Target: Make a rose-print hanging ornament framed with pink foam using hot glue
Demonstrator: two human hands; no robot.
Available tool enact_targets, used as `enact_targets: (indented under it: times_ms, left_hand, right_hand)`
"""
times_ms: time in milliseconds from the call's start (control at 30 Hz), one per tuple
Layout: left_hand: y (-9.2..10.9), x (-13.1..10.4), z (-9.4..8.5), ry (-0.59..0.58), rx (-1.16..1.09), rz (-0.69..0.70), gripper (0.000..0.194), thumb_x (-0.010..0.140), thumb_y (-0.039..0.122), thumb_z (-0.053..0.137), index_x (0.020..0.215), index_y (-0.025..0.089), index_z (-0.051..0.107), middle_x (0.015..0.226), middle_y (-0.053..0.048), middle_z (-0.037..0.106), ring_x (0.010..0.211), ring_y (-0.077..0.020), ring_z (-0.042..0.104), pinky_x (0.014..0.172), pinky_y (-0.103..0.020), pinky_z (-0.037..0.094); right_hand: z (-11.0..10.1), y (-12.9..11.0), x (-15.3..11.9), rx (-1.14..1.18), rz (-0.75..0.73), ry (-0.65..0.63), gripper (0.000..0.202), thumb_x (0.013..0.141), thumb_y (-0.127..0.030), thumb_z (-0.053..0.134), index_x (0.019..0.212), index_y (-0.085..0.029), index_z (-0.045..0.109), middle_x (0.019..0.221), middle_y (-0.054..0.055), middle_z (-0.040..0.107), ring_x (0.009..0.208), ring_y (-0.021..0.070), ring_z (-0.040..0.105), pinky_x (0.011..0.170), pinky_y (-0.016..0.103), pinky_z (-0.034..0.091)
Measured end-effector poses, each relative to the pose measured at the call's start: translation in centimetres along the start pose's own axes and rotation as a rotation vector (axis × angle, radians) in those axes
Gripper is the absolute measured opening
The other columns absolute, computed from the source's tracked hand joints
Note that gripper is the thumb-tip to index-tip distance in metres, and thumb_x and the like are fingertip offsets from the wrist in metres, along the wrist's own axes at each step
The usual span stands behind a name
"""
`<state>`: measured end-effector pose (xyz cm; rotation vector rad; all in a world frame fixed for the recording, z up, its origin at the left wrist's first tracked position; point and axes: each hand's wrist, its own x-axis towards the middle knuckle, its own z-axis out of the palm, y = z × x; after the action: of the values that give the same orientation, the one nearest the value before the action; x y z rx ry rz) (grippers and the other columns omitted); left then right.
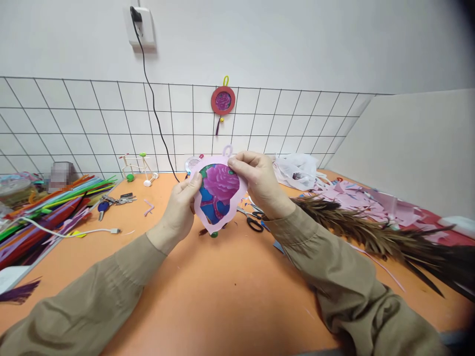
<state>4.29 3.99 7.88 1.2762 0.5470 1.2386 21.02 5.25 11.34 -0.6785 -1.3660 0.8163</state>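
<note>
A pink-edged ornament (218, 190) with a purple flower on blue is held up above the orange table (208, 296). My left hand (180, 207) pinches its left edge, thumb on the front. At its upper right, beside the pale loop (227, 150), my right hand (260, 180) grips the edge between thumb and fingers. A small green bead (214, 235) shows just below the ornament's pointed lower tip. Black-handled scissors (254, 225) lie behind, close to my right wrist.
Colourful pipe cleaners (48, 207), keys (104, 206) and a white cable (92, 231) are on the left. Brown feathers (352, 225), pink scraps (356, 198) and a plastic bag (297, 170) lie right. A round red ornament (223, 101) hangs on the wire grid.
</note>
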Motion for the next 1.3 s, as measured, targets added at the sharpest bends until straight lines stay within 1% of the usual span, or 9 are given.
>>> enact_targets:
  times_ms: [67, 167, 267, 400, 600, 733, 1000, 1167, 1300]
  left_hand:
    - [0.3, 0.0, 0.1, 0.042, 0.015, 0.064, 0.045, 0.078, 0.063, 0.071, 0.07, 0.018, 0.067, 0.056, 0.0, 0.062, 0.049, -0.0152, 0.056, 0.048, -0.028, 0.041]
    - [1.1, -0.1, 0.3, 0.045, 0.046, 0.114, 0.045, 0.077, 0.06, 0.073, 0.063, 0.018, 0.066, 0.057, -0.001, 0.062, 0.049, -0.0136, 0.055, 0.05, -0.028, 0.042]
    - [1.7, -0.2, 0.4, 0.044, 0.071, 0.123, 0.041, 0.075, 0.054, 0.077, 0.061, 0.017, 0.067, 0.059, -0.001, 0.066, 0.051, -0.0131, 0.056, 0.053, -0.027, 0.044]
    - [1.9, -0.2, 0.3, 0.054, 0.099, 0.126, 0.034, 0.075, 0.047, 0.079, 0.064, 0.016, 0.071, 0.06, -0.002, 0.068, 0.053, -0.0126, 0.056, 0.054, -0.026, 0.045]
    - [2.0, -0.4, 0.7, 0.109, 0.172, 0.171, 0.037, 0.071, 0.049, 0.082, 0.06, 0.016, 0.067, 0.057, -0.002, 0.064, 0.053, -0.0129, 0.055, 0.051, -0.025, 0.042]
    - [2.2, -0.6, 1.0, 0.124, 0.198, 0.193, 0.036, 0.071, 0.049, 0.081, 0.061, 0.016, 0.069, 0.057, -0.002, 0.064, 0.053, -0.0135, 0.055, 0.051, -0.026, 0.043]
    - [2.2, -0.8, 0.9, 0.138, 0.213, 0.192, 0.036, 0.072, 0.048, 0.08, 0.059, 0.016, 0.069, 0.056, -0.001, 0.062, 0.048, -0.0113, 0.05, 0.047, -0.025, 0.038]
    - [2.3, -0.7, 0.7, 0.14, 0.197, 0.178, 0.034, 0.072, 0.047, 0.08, 0.06, 0.017, 0.07, 0.054, -0.001, 0.062, 0.049, -0.0124, 0.052, 0.048, -0.025, 0.04]
    - [2.5, -0.6, 0.5, 0.104, 0.177, 0.115, 0.03, 0.072, 0.045, 0.082, 0.07, 0.016, 0.075, 0.062, -0.004, 0.069, 0.055, -0.0142, 0.059, 0.052, -0.025, 0.045]
  right_hand:
    - [0.1, -0.1, -0.2, -0.018, 0.006, -0.032, 0.023, 0.067, -0.033, 0.074, 0.058, -0.018, 0.059, 0.054, -0.004, 0.053, 0.05, 0.0076, 0.044, 0.047, 0.024, 0.034]
    - [0.4, -0.1, -0.5, -0.052, -0.014, -0.095, 0.025, 0.07, -0.034, 0.072, 0.057, -0.018, 0.057, 0.054, -0.004, 0.052, 0.05, 0.0077, 0.043, 0.048, 0.024, 0.035]
    - [0.6, -0.1, -0.7, -0.071, -0.036, -0.141, 0.026, 0.071, -0.034, 0.072, 0.057, -0.018, 0.057, 0.056, -0.004, 0.053, 0.052, 0.0079, 0.044, 0.05, 0.024, 0.036]
    - [0.7, 0.0, -0.9, -0.077, -0.044, -0.151, 0.026, 0.072, -0.032, 0.072, 0.058, -0.017, 0.057, 0.055, -0.004, 0.053, 0.051, 0.0075, 0.044, 0.05, 0.024, 0.036]
    - [0.6, 0.0, -1.2, -0.064, -0.062, -0.193, 0.032, 0.076, -0.041, 0.072, 0.06, -0.018, 0.057, 0.056, -0.004, 0.053, 0.051, 0.0077, 0.044, 0.05, 0.024, 0.038]
    - [0.7, -0.1, -1.3, -0.11, -0.08, -0.171, 0.033, 0.073, -0.042, 0.075, 0.06, -0.018, 0.056, 0.057, -0.004, 0.052, 0.053, 0.0082, 0.045, 0.05, 0.024, 0.039]
    - [0.8, -0.2, -1.4, -0.114, -0.091, -0.176, 0.031, 0.075, -0.04, 0.072, 0.06, -0.018, 0.056, 0.057, -0.003, 0.052, 0.052, 0.008, 0.045, 0.049, 0.024, 0.039]
    - [0.8, -0.3, -1.4, -0.139, -0.083, -0.134, 0.022, 0.072, -0.034, 0.072, 0.063, -0.018, 0.059, 0.058, -0.003, 0.057, 0.053, 0.0089, 0.049, 0.05, 0.024, 0.041]
    - [0.9, -0.1, -1.4, -0.135, -0.053, -0.143, 0.022, 0.072, -0.033, 0.071, 0.062, -0.017, 0.059, 0.058, -0.003, 0.057, 0.052, 0.0084, 0.049, 0.048, 0.023, 0.04]
